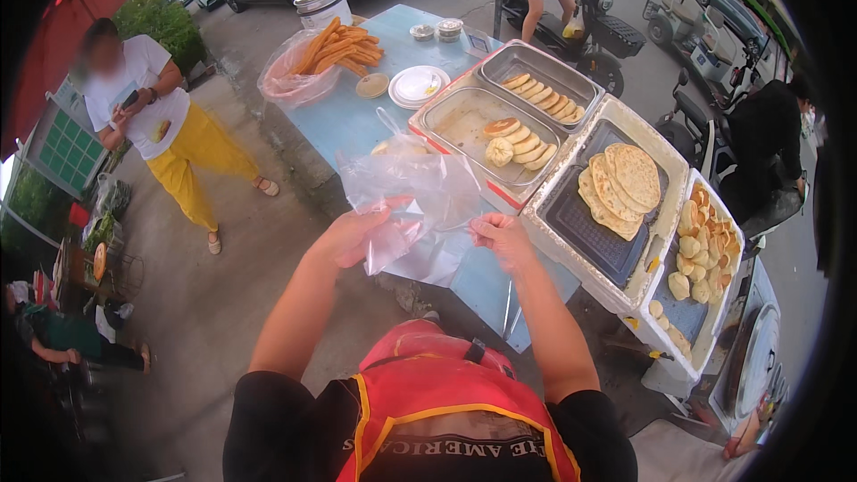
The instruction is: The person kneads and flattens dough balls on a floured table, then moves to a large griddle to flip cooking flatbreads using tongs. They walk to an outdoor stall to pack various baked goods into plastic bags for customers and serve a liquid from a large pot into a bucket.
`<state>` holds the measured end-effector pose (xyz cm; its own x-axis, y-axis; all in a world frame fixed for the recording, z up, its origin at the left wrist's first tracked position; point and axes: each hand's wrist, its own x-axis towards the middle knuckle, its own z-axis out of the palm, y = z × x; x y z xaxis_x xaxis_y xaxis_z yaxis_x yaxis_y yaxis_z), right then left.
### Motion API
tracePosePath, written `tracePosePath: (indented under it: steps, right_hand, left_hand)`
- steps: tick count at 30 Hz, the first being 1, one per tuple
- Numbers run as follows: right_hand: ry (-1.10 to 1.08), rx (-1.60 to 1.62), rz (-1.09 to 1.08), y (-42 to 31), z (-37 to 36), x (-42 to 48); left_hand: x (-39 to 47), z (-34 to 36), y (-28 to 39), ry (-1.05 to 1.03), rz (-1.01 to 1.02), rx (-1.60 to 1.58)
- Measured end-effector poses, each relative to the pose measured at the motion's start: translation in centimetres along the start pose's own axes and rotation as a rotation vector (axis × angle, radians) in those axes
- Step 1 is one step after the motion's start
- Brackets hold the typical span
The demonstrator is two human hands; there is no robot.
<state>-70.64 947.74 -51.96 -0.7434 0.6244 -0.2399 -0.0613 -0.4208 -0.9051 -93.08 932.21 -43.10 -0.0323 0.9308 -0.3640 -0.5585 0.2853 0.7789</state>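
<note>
A thin, clear plastic bag [418, 181] is spread between my two hands above the blue tabletop [315, 120]. My left hand [358, 234] grips its near left side, and part of that hand is behind the plastic. With thumb and forefinger my right hand [499, 234] pinches the bag's right edge. Below my right wrist lies a pair of metal tongs [510, 311], partly hidden by the forearm. Just beyond the bag, a metal pan [455, 117] holds several round flatbreads [525, 140] and a pleated bun [499, 152].
Fried dough sticks [338, 47] fill a plastic-lined basket [288, 84] beside stacked white plates [418, 86]. To the right, foam boxes hold large flatbreads [619, 187] and small puffed breads [703, 248]. A person [154, 100] stands at the left; another straddles a scooter [589, 27].
</note>
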Motion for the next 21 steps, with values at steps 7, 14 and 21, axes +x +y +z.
tracePosePath:
  steps: [7,14,21]
  right_hand:
    - [0.082,0.041,-0.128,1.5,1.7,-2.2]
    - [0.391,-0.82,-0.167,-1.9,2.2,-8.0]
    - [0.333,-0.576,-0.081,-3.8,0.7,-12.8]
  left_hand:
    - [4.3,-8.6,-8.6,0.579,0.379,0.454]
    - [6.7,6.9,-9.5,-0.064,0.202,0.437]
    - [9.5,9.3,-12.3,-0.428,-0.24,0.318]
